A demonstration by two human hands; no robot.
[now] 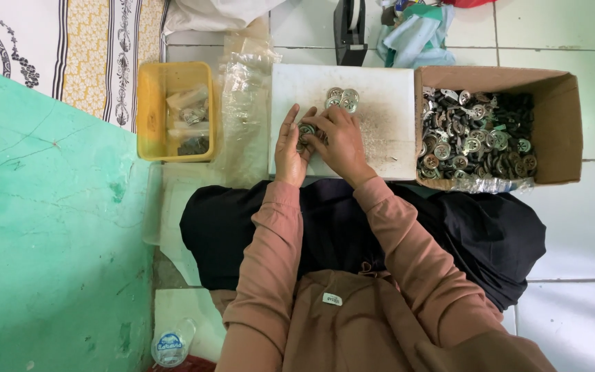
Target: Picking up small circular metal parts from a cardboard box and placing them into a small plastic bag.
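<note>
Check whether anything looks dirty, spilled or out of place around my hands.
The white board is smudged with dark grime beside the right hand. Clear plastic spills over the cardboard box front edge.

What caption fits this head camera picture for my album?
Two hands hold small round metal discs over a white board, beside a cardboard box full of them.

A small round metal part (306, 130), silvery with a dark centre and cut-out openings, sits between the fingers of both hands over the near-left area of a white board (380, 131); fingers hide most of it, so its tilt cannot be told. At about 1 o'clock from it, near the board's far edge, a small cluster of like metal discs (343, 98) lies flat, touching and partly overlapping one another, their pale greenish-silver faces turned upward.
</note>
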